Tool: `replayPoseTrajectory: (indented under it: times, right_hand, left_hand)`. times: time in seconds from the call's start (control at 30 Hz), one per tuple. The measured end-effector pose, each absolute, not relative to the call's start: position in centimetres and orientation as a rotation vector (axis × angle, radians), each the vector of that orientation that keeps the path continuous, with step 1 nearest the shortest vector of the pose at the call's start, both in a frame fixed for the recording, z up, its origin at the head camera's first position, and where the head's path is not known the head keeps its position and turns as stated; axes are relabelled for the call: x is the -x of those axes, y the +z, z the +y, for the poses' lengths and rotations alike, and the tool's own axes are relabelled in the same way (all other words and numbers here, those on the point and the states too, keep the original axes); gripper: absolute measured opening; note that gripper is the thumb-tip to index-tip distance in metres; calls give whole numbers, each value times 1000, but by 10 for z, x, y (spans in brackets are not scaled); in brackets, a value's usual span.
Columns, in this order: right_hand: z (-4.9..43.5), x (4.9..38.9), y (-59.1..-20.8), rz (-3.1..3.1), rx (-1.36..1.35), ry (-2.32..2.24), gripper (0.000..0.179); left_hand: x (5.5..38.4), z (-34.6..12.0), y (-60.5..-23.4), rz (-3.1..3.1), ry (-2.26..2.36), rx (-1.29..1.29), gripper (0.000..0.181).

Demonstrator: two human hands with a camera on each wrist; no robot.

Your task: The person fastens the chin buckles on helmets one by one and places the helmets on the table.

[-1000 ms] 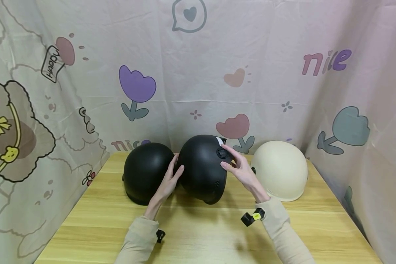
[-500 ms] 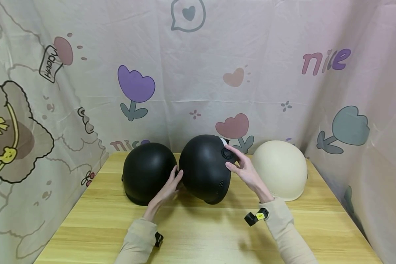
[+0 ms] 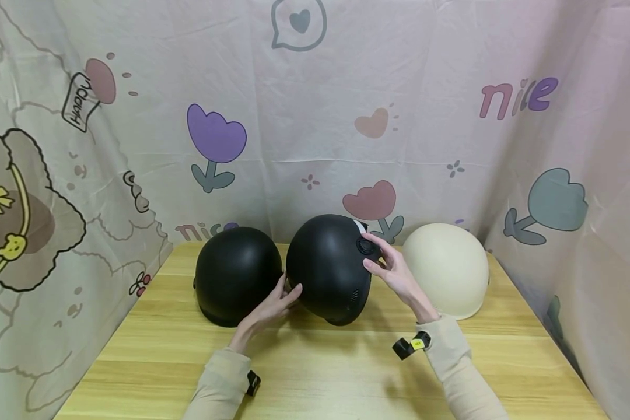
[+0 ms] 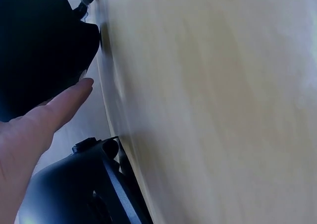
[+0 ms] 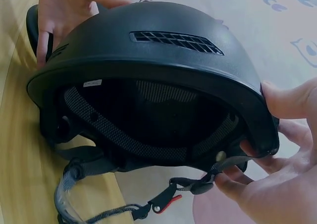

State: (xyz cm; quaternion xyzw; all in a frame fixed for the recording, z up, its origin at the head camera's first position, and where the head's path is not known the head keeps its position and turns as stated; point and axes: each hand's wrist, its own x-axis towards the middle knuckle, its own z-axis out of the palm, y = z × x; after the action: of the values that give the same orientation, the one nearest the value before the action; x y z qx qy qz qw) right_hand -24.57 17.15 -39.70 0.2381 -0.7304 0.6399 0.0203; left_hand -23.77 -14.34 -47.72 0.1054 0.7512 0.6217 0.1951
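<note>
Tilted in the middle of the head view is a matte black helmet [image 3: 322, 268]. In the right wrist view its padded inside, front vent and dangling chin strap [image 5: 173, 189] with a red buckle tab show. My right hand [image 3: 399, 277] grips its right rim, thumb outside and fingers curled under the edge [image 5: 292, 149]. Low on the helmet's left side, my left hand [image 3: 268, 308] touches it with an extended thumb [image 4: 69, 102]; its other fingers are partly hidden between this helmet and a second black helmet [image 3: 236, 274], which sits just to the left.
A cream helmet [image 3: 446, 271] stands to the right, close behind my right hand. All of it is on a light wooden table [image 3: 315, 373], with a printed cloth backdrop [image 3: 304, 93] along the back and sides. Small black cameras [image 3: 406, 347] hang at the wrists.
The tilted helmet has shifted slightly right, and my right hand with it. My left hand has slid down its left side, from mid-height toward the lower edge.
</note>
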Motion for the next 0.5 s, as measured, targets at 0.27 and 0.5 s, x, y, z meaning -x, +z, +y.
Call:
replayPoseTrajectory:
  times: [0.27, 0.5]
  right_hand:
    - [178, 248, -403, -2280, -696, 1968, 59]
    - [183, 249, -408, -2271, -666, 1983, 58]
  left_hand:
    - [236, -139, -475, 2210, 1692, -343, 109]
    - [236, -135, -473, 2167, 1752, -355, 115]
